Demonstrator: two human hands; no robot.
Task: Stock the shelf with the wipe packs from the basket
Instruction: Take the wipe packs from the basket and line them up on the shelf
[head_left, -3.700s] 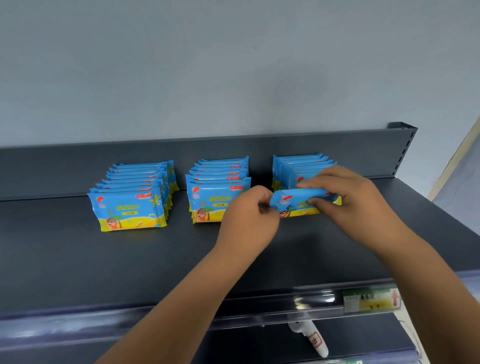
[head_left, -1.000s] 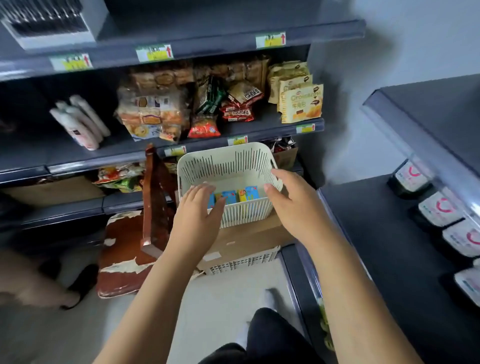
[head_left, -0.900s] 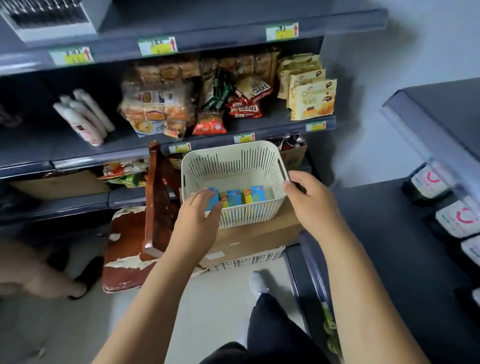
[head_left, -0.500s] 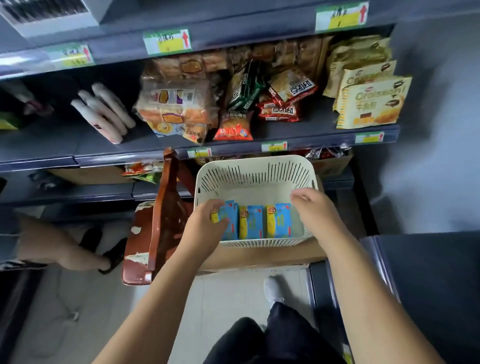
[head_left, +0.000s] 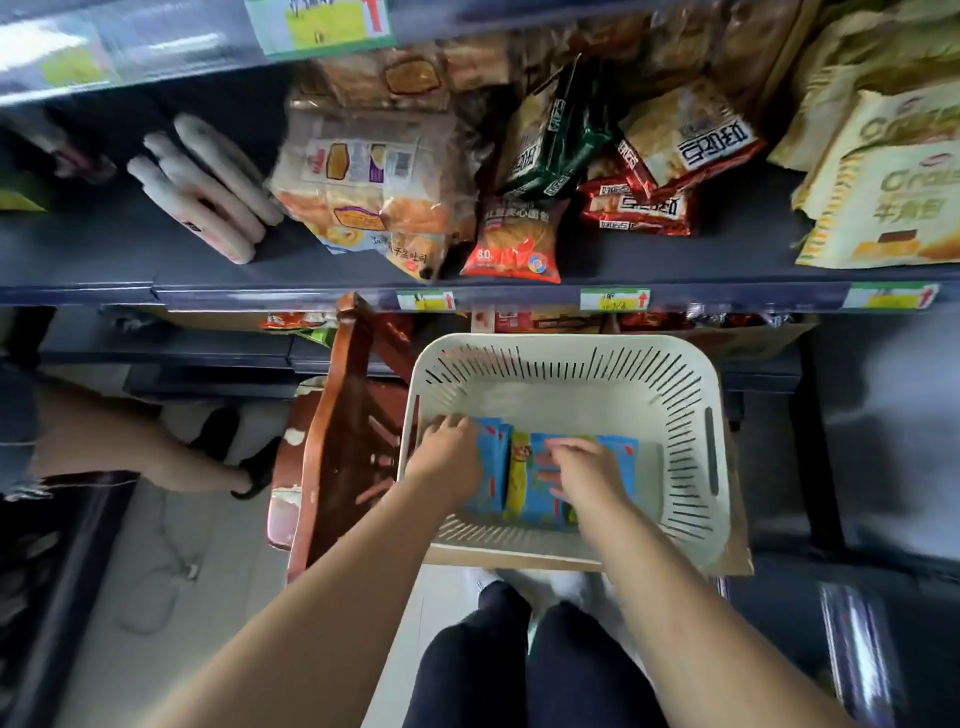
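You have left the shelf with its three rows and turned to the basket (head_left: 719, 410). Half a second ago only your left hand (head_left: 445, 457) was touching a pack, while your right hand (head_left: 584, 475) was at the rim at 3 o'clock. Now both hands are down inside, on the packs (head_left: 522, 483). I judge this to be the start of another pick-up, and nothing is lifted yet.

The packs stand on edge in a short row across the basket's near half, toward 6 o'clock, with bare floor beyond them at 12. The stocked shelf is out of view. Only a snack shelf (head_left: 727, 260) shows, at 12 o'clock above the basket.

Your left hand is at the row's 9 o'clock end. Its fingers (head_left: 452, 423) bend over the far corner of the end pack, but the thumb is hidden, so I cannot tell whether you have a real grip. Your right hand lies on top of the row, fingers (head_left: 558, 460) spread apart and pointing toward 10 o'clock, resting rather than clamping. One pack shows past that hand at 3 o'clock, outside both hands.

If you mean to lift the whole row, I think that right-end pack may be left behind.
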